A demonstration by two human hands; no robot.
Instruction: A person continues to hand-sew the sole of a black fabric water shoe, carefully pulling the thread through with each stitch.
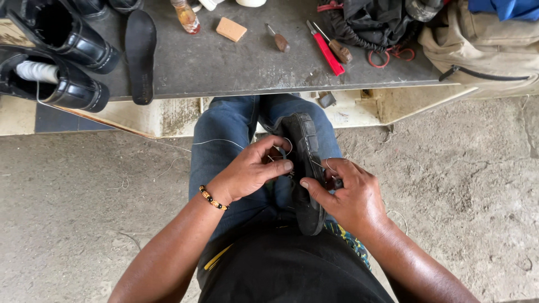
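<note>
Both hands close on a black shoe point(307, 168) that stands on edge over the person's lap, its ribbed rubber sole turned toward the right hand. Left hand point(247, 171) has its grip pinched shut at the shoe's upper edge, thumb and fingertips pressed together on a thin pale thread point(219, 141) that arcs away over the blue denim knee. A beaded bracelet point(213, 198) of orange and black beads circles that wrist. Right hand point(348, 193) clamps the sole side of the shoe, thumb flat against the rubber rim and fingers curled behind it; a loop of the same fine thread shows just above its knuckles.

Beyond the shoe, a grey, scuffed table point(236, 62) carries the rest. Farthest left of the shoe sit two glossy black leather shoes point(62, 62), one stuffed with a white roll. Next to them lies a flat, dark, oval insole point(140, 53). Straight above the shoe lie a small tan block point(231, 29) and a wooden-handled awl point(278, 39). Up and right of the shoe rests a red-handled knife point(327, 51), beside a second wooden-handled tool. Farther right lie crumpled black fabric and a beige canvas bag point(483, 45). Rough, cracked concrete floor point(460, 185) surrounds the legs.
</note>
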